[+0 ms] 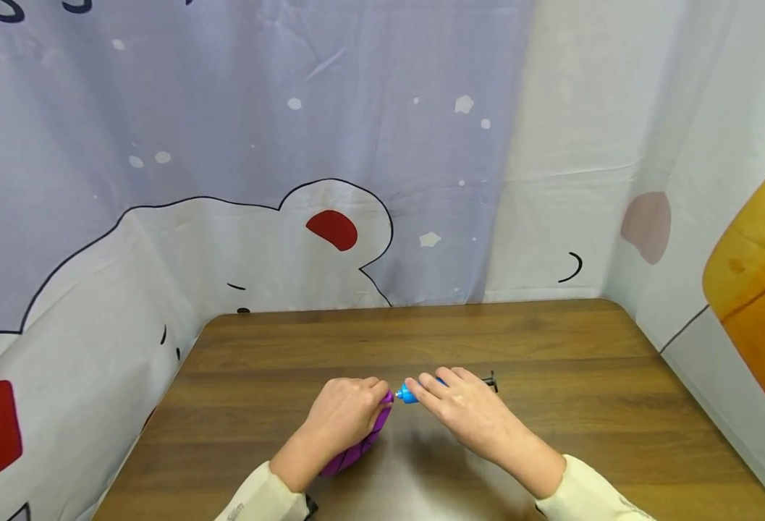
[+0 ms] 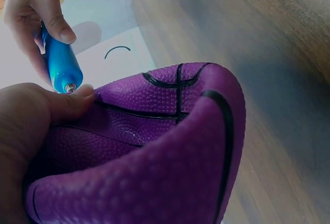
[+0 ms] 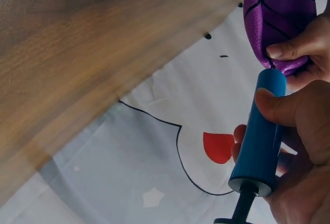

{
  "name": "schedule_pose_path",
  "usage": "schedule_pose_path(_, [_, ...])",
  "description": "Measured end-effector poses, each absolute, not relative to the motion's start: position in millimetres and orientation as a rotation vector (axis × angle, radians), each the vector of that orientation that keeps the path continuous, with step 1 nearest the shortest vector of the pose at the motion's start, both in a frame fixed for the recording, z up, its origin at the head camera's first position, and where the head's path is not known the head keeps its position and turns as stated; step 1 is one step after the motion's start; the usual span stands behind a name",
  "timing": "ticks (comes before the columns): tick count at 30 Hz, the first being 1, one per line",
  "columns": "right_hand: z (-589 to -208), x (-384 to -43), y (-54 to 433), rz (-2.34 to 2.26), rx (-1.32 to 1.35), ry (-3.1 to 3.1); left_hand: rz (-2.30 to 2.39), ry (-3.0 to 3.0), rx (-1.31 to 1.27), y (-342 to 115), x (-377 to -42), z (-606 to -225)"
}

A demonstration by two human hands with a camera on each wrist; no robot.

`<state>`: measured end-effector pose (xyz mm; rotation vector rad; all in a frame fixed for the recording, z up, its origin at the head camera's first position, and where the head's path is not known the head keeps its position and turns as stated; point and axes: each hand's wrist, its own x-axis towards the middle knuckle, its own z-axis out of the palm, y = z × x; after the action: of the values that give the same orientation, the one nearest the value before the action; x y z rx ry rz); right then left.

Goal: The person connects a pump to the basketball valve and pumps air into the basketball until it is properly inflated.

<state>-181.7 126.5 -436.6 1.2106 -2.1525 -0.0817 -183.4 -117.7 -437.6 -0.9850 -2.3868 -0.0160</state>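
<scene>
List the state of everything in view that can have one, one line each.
Purple ball: underinflated, caved in.
Blue pump: held, pointed at ball; insertion unclear.
Pump rod: at least partly extended.
Left hand: gripping the ball.
Right hand: holding the pump.

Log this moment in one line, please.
left hand: grips dented purple ball | right hand: grips blue pump | nozzle: toward ball, contact unclear

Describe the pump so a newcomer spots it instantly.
Start at the brown wooden table; over it, the right hand grips the pump. It is a straight blue cylinder with a black handle. Its smooth tube sets it apart from the dented, black-lined purple ball that the left hand holds.
</scene>
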Motion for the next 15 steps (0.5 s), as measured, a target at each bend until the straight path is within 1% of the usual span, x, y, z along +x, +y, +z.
schedule_pose_path(8, [-442, -183, 125, -0.096, 1.181, -2.200, 0.010, -2.444, -0.918, -119, -188, -441])
schedule_pose_path(15, [-450, -194, 126, -0.052, 1.143, -2.225, 0.052, -2.476, -0.897, -123, -198, -447])
